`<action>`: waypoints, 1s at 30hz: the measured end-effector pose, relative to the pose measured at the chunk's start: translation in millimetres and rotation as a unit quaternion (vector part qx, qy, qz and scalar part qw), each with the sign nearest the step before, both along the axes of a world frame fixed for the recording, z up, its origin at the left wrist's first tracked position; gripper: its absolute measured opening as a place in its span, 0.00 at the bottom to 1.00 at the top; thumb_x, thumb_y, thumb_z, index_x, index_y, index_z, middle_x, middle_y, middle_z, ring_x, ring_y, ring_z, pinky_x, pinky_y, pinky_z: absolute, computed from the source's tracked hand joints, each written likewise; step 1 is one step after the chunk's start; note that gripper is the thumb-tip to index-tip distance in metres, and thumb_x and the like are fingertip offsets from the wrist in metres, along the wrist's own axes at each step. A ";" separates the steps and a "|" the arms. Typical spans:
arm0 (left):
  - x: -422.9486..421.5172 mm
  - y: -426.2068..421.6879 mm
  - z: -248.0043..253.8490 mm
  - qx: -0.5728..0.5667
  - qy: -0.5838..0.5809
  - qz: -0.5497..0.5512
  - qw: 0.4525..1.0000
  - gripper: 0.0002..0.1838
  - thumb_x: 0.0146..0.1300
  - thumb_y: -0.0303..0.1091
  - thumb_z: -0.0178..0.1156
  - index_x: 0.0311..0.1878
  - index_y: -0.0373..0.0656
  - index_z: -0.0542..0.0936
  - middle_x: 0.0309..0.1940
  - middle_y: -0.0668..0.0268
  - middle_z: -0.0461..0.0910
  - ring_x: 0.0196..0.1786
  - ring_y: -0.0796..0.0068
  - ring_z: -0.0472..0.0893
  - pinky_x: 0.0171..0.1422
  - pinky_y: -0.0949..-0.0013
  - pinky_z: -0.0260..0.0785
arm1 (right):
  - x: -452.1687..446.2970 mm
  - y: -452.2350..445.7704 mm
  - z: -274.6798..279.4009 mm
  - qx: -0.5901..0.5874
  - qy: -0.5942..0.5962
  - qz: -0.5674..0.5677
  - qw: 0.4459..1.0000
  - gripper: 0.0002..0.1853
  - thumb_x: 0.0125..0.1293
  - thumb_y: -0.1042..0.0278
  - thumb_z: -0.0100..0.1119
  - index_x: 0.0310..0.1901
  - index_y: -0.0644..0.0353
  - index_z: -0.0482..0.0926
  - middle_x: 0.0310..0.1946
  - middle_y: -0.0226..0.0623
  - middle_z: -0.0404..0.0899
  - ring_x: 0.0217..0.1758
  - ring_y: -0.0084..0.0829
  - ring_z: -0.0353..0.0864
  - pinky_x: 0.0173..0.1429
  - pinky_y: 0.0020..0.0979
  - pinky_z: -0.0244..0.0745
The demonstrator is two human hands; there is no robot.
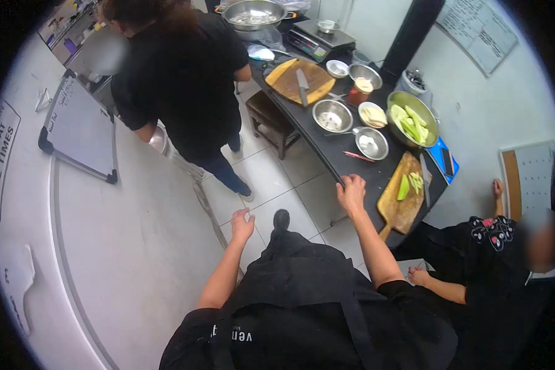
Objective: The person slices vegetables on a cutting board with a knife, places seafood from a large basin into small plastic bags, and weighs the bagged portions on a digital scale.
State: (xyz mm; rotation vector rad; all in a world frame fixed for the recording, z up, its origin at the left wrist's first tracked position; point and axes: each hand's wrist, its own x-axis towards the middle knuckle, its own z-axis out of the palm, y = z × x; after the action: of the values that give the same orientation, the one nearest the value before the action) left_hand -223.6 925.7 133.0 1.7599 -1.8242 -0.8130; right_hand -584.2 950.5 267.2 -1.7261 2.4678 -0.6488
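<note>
My left hand [243, 226] hangs over the tiled floor beside the white wall, thumb and fingers apart, with nothing in it. At the edge of the black table [317, 145], my right hand [352, 195] has its fingers stretched out; whether it rests on the edge I cannot tell. Closest to it on the table are a red pen [358, 156] and a steel bowl [370, 145] of white stuff. To its right lies a wooden cutting board [393, 200] with a green vegetable piece [403, 187] and cut pieces [415, 182]. A knife [425, 180] lies along that board.
A person [179, 92] in black stands ahead on the left; another person [493, 271] is at the right. A stool [271, 120] stands by the table. Farther back are a second board [320, 83] with a knife, a scale [320, 40] and a bowl of green slices [430, 140].
</note>
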 end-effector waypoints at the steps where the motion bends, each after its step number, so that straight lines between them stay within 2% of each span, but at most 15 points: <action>1: 4.7 -13.6 2.2 0.006 0.001 0.003 1.000 0.19 0.55 0.38 0.63 0.51 0.44 0.79 0.53 0.49 0.74 0.58 0.51 0.71 0.64 0.55 0.61 | 4.7 -13.2 -1.4 0.002 -0.005 0.003 1.000 0.17 0.57 0.64 0.62 0.48 0.58 0.79 0.51 0.48 0.70 0.59 0.48 0.65 0.61 0.48 0.63; 5: 13.2 -81.4 19.5 -0.002 0.006 -0.003 1.000 0.19 0.55 0.39 0.63 0.50 0.44 0.79 0.52 0.51 0.75 0.57 0.52 0.71 0.64 0.56 0.62 | 19.1 -101.4 -9.9 -0.034 -0.020 0.021 0.999 0.16 0.58 0.63 0.62 0.48 0.58 0.79 0.52 0.48 0.69 0.60 0.48 0.64 0.60 0.50 0.63; 9: 36.5 -162.2 34.7 -0.016 -0.017 -0.023 0.999 0.18 0.55 0.39 0.63 0.49 0.43 0.79 0.52 0.52 0.75 0.57 0.52 0.71 0.64 0.56 0.61 | 55.0 -198.1 -17.8 -0.012 -0.015 0.057 0.998 0.16 0.56 0.64 0.62 0.47 0.57 0.79 0.52 0.46 0.69 0.60 0.47 0.63 0.61 0.51 0.62; 13: 66.3 -248.9 39.5 -0.070 -0.040 0.036 0.996 0.19 0.55 0.39 0.63 0.49 0.43 0.79 0.50 0.53 0.76 0.57 0.53 0.72 0.63 0.56 0.62 | 89.9 -296.9 1.4 -0.059 0.024 0.162 0.985 0.17 0.55 0.62 0.63 0.46 0.57 0.79 0.52 0.45 0.69 0.60 0.47 0.63 0.61 0.52 0.61; 15: 78.8 -281.5 39.2 -0.080 -0.030 0.087 0.993 0.19 0.55 0.39 0.63 0.49 0.42 0.79 0.50 0.51 0.76 0.57 0.52 0.72 0.63 0.57 0.62 | 98.3 -341.3 6.5 -0.061 0.025 0.165 0.984 0.17 0.55 0.63 0.63 0.46 0.57 0.79 0.52 0.45 0.69 0.60 0.47 0.63 0.62 0.52 0.60; 18: 88.6 -312.4 42.3 -0.050 -0.002 0.099 0.994 0.19 0.56 0.38 0.62 0.50 0.41 0.79 0.50 0.50 0.76 0.57 0.51 0.72 0.63 0.57 0.62 | 102.2 -389.6 16.1 -0.077 0.019 0.162 0.984 0.17 0.55 0.63 0.62 0.46 0.58 0.79 0.52 0.47 0.69 0.59 0.48 0.63 0.63 0.53 0.59; 23: 108.2 -392.9 28.6 0.036 -0.002 0.076 0.996 0.18 0.57 0.37 0.62 0.49 0.39 0.80 0.50 0.49 0.77 0.57 0.51 0.73 0.63 0.58 0.63 | 95.1 -451.5 5.0 -0.040 0.032 0.096 0.994 0.16 0.55 0.64 0.62 0.45 0.60 0.79 0.53 0.48 0.68 0.59 0.49 0.63 0.62 0.52 0.59; 25: 107.2 -433.9 28.4 0.068 0.004 0.054 0.996 0.18 0.57 0.37 0.61 0.49 0.39 0.80 0.50 0.48 0.77 0.57 0.51 0.73 0.63 0.58 0.63 | 82.5 -467.0 -2.1 -0.051 0.080 0.060 0.994 0.16 0.55 0.64 0.62 0.43 0.61 0.80 0.52 0.49 0.69 0.59 0.49 0.63 0.61 0.53 0.61; 27: 107.6 -499.4 32.0 0.006 0.008 0.017 1.000 0.18 0.57 0.37 0.61 0.49 0.39 0.80 0.50 0.49 0.77 0.57 0.52 0.73 0.63 0.58 0.64 | 74.2 -476.5 -2.4 -0.038 0.077 0.011 0.996 0.15 0.54 0.64 0.62 0.43 0.62 0.80 0.52 0.50 0.69 0.59 0.50 0.63 0.60 0.52 0.61; 30: 95.9 -592.6 42.4 -0.025 0.040 -0.051 0.998 0.18 0.58 0.37 0.61 0.50 0.40 0.80 0.50 0.49 0.77 0.57 0.53 0.73 0.63 0.59 0.64 | 59.7 -476.6 2.7 -0.009 0.059 -0.088 0.994 0.16 0.54 0.64 0.62 0.43 0.61 0.80 0.53 0.50 0.69 0.59 0.50 0.63 0.60 0.52 0.61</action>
State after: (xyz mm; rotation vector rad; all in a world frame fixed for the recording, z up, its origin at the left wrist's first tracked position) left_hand -127.7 333.1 175.4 1.5926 -1.8774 -0.8565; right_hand -524.5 473.8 269.9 -1.6090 2.7275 -0.5991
